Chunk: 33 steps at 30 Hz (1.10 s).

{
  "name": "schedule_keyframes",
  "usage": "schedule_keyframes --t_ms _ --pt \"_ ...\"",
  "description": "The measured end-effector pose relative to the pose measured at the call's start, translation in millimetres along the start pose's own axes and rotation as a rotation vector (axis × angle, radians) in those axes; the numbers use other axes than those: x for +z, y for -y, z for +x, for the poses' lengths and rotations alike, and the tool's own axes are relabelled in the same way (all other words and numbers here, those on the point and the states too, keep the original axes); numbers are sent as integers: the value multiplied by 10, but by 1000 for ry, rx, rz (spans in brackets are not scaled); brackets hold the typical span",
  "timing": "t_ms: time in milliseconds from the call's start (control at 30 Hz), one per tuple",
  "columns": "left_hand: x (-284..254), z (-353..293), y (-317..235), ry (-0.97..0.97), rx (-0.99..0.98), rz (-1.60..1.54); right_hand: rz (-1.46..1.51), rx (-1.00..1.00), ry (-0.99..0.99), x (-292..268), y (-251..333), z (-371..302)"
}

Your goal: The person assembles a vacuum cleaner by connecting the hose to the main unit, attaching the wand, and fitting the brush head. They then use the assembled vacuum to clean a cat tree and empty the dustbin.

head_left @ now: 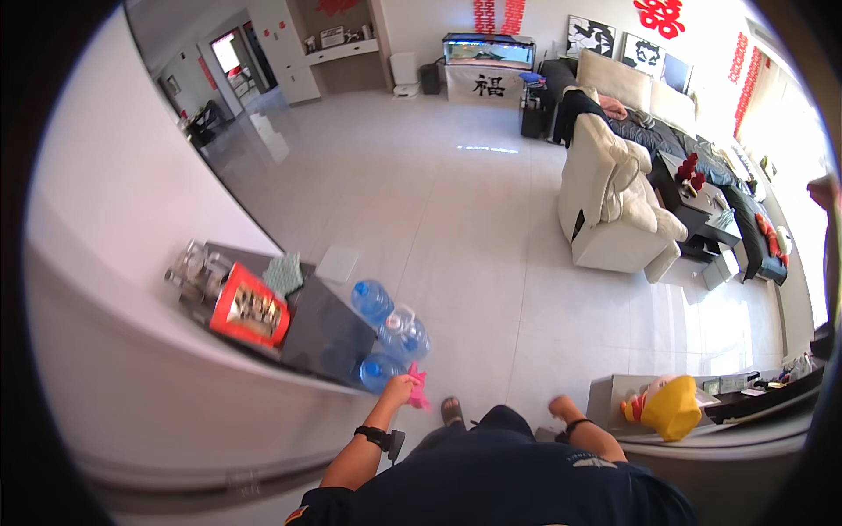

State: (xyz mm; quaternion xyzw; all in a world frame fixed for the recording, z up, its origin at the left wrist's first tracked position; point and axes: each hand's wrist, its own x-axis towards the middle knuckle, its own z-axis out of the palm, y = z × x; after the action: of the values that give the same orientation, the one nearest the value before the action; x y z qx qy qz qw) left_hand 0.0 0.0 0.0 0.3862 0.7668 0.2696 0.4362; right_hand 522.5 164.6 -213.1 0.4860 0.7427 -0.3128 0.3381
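Observation:
A bright pink cloth [417, 387] hangs from my left hand [400, 388], whose fingers are closed around it. Just beyond that hand, several large clear-blue water jugs [404, 333] stand on the floor beside a dark cabinet. My right hand [566, 408] is at my right side, apart from other things, with its fingers curled in and nothing visible in them. To its right, a doll-like figure with a yellow hat [674, 408] rests on a grey cabinet top [608, 396].
On the dark cabinet [329, 337] at left lie a red pouch [251, 305], a green cloth [282, 274] and glassware [197, 270]. A white flat square [337, 263] is on the floor. Farther off are a cream recliner [605, 206], a coffee table [688, 197], a sofa [649, 131] and an aquarium [488, 53].

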Motion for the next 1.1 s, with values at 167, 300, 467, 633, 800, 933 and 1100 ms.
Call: schedule_keyframes --t_ms 167,300,467,633,800,933,1100 --pt "-534 1638 -213 98 29 178 1191 464 -332 -739 -158 -296" --pt "-972 2811 -276 117 274 577 1201 525 -223 -1167 -102 262" --pt "-1293 3437 -888 -77 125 284 539 330 10 -2411 -375 1329" --pt "-1657 4217 -1473 -44 -162 140 -316 -62 -126 -4763 -893 3185" --pt "-1743 5401 -1170 60 -223 456 714 76 -696 -7852 -231 4241" --pt "-1910 6271 -705 270 -202 637 910 -202 -758 -9288 861 4707" --pt "-2594 7674 -950 217 -168 578 742 -141 -365 -9662 1329 5517"
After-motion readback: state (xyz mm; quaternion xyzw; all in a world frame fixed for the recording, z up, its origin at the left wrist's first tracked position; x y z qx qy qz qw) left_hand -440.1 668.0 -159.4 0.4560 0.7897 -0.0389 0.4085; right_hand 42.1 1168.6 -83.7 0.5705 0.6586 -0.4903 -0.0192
